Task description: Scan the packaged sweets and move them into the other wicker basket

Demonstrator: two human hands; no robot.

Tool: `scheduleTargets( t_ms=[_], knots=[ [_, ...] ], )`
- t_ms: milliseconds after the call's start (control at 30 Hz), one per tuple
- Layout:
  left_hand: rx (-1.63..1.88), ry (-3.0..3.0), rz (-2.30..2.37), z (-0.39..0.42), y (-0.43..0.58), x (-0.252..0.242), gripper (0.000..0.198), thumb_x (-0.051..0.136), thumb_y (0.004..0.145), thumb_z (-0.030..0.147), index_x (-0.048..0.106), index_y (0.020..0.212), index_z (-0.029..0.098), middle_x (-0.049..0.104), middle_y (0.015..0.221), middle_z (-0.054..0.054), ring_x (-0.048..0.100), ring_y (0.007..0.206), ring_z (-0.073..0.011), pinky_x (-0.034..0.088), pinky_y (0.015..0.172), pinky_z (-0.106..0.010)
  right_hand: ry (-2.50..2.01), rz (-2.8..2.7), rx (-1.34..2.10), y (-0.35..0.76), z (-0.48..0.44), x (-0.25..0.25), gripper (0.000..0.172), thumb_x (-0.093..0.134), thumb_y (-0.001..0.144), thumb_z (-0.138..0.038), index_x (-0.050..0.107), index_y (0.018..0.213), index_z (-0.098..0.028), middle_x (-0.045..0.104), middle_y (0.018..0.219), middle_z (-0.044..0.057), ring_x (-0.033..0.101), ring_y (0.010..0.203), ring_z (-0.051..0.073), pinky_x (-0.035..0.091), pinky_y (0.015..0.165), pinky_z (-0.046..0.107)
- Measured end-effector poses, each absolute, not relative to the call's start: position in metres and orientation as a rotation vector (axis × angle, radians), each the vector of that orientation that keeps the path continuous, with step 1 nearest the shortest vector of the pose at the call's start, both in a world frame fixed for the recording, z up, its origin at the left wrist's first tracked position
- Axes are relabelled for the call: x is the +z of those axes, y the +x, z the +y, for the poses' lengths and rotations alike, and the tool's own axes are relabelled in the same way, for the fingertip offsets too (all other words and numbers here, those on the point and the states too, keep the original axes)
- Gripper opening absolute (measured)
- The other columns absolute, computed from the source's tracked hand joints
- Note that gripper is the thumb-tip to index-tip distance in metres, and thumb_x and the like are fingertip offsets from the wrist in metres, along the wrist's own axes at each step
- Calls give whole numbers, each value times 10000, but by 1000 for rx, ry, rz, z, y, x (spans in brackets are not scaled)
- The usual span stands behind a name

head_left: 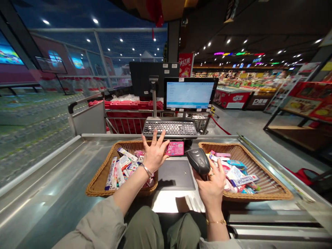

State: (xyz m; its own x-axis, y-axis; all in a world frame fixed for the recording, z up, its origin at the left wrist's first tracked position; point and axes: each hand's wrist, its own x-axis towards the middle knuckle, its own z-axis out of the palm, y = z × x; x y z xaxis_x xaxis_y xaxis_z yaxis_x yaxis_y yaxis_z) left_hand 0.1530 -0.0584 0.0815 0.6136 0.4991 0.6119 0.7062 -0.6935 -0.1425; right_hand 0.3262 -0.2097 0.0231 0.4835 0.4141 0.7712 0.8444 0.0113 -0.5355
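Observation:
My right hand (213, 185) is closed round the grip of a black handheld barcode scanner (198, 160), its head pointing away from me toward a small pink packet (174, 148). My left hand (155, 152) holds that pink packet at its left edge between thumb and fingers, the other fingers spread upward, just in front of the black keyboard (169, 128). Below both hands lies a dark flat scanner plate (176, 174) set into the steel counter (52, 193).
A wicker basket (100, 180) at left and another wicker basket (269, 188) at right hold several toothpaste boxes and small packets. A lit monitor (190, 94) stands behind the keyboard. Red shopping carts (124, 119) are beyond the counter; store aisles lie to the right.

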Motion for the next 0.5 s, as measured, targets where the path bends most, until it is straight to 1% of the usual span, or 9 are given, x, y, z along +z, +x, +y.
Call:
scheduleTargets(
  t_ms=[233,333,500],
  knots=[
    [-796,-2477,-909,-62,173,82,636,783,738,437,579,1310,249,212,1610,-87,52,1499,-396,-122,1088,-767,-1630,-1048,-451,342,-217,23,422,692,804,-367,658,1182,-183,644,1264,131,362,1402,334,298,1115,592],
    [-804,-2476,-878,-63,181,81,633,782,740,430,577,1312,252,215,1610,-87,53,1500,-391,-132,1090,-759,-1635,-1032,-477,349,-219,20,409,689,812,-384,670,1162,-173,656,1242,131,368,1398,332,297,1114,593],
    [-823,-2481,-838,-63,194,80,613,767,757,414,574,1318,259,224,1607,-86,61,1499,-392,-138,1090,-754,-1656,-948,-506,356,-222,18,394,697,803,-427,691,1104,-172,669,1212,125,404,1373,335,336,1095,579]
  ],
)
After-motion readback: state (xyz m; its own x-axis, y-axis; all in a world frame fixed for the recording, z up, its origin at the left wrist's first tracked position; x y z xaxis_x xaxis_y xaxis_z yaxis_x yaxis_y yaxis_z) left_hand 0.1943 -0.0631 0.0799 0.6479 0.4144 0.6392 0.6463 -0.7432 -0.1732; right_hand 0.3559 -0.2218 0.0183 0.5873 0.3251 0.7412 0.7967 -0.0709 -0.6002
